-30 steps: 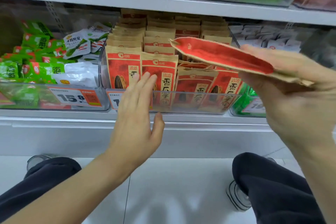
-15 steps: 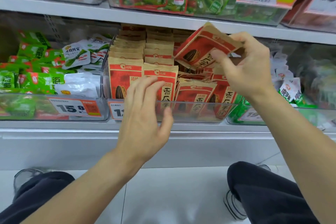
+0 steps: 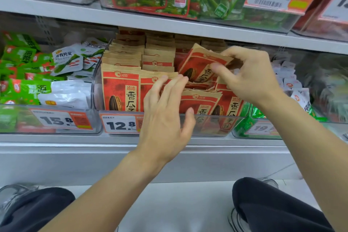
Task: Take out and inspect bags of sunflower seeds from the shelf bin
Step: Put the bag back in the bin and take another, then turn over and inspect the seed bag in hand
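The right hand (image 3: 250,79) pinched one seed bag (image 3: 199,66) by its upper edge, holding it tilted above the rows of like bags in the clear bin (image 3: 231,124) on the shelf (image 3: 56,145). The left hand (image 3: 165,115) was spread wide, gripping nothing, its fingertips (image 3: 163,81) at the tops of the front bags (image 3: 120,90). A price tag (image 3: 119,124) on the bin's front read 12.8. Green packets (image 3: 20,88) filled the bin to the left.
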Demonstrator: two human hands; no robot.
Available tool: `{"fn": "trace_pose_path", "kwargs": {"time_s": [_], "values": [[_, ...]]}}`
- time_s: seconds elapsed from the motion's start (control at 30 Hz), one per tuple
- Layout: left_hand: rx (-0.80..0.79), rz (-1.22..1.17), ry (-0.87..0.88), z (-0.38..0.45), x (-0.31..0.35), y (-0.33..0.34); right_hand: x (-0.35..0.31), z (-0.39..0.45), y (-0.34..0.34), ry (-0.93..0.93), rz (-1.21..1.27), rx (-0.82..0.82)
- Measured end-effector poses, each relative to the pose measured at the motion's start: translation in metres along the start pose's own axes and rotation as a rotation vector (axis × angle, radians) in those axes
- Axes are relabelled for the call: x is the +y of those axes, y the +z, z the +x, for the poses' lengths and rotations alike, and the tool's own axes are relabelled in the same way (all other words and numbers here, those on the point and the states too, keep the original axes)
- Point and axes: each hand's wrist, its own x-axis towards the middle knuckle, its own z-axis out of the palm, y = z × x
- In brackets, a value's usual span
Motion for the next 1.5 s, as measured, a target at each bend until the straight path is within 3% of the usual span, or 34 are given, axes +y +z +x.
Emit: {"fn": "trace_pose_path", "kwargs": {"time_s": [0.17, 0.43, 0.77, 0.87, 0.93, 1.0, 1.1, 1.3, 1.5], "values": [[0.077, 0.054, 0.004, 0.006, -0.007, 0.000, 0.000, 0.018, 0.004, 0.014, -0.082, -0.091], [0.073, 0.083, 0.005, 0.005, -0.010, -0.001, 0.014, 0.038, 0.023, 0.201, -0.051, -0.232], [0.056, 0.115, -0.032, 0.008, -0.010, 0.002, 0.018, 0.046, 0.036, 0.312, 0.033, -0.273], [0.040, 0.122, -0.035, 0.008, -0.011, 0.002, 0.017, 0.038, 0.033, 0.375, 0.213, -0.261], [0.040, 0.119, -0.027, 0.008, -0.013, 0.002, 0.021, 0.037, 0.038, 0.469, 0.374, -0.152], [0.038, 0.121, -0.015, 0.006, -0.014, 0.001, 0.026, 0.045, 0.046, 0.422, 0.295, -0.042], [0.014, 0.134, -0.019, 0.006, -0.013, -0.001, 0.021, 0.059, 0.050, 0.366, 0.150, -0.012], [-0.039, 0.178, -0.057, 0.011, -0.007, -0.001, 0.017, 0.074, 0.043, 0.538, 0.189, -0.212], [-0.037, 0.178, -0.066, 0.010, -0.006, -0.001, 0.026, 0.085, 0.050, 0.406, 0.010, -0.266]]}}
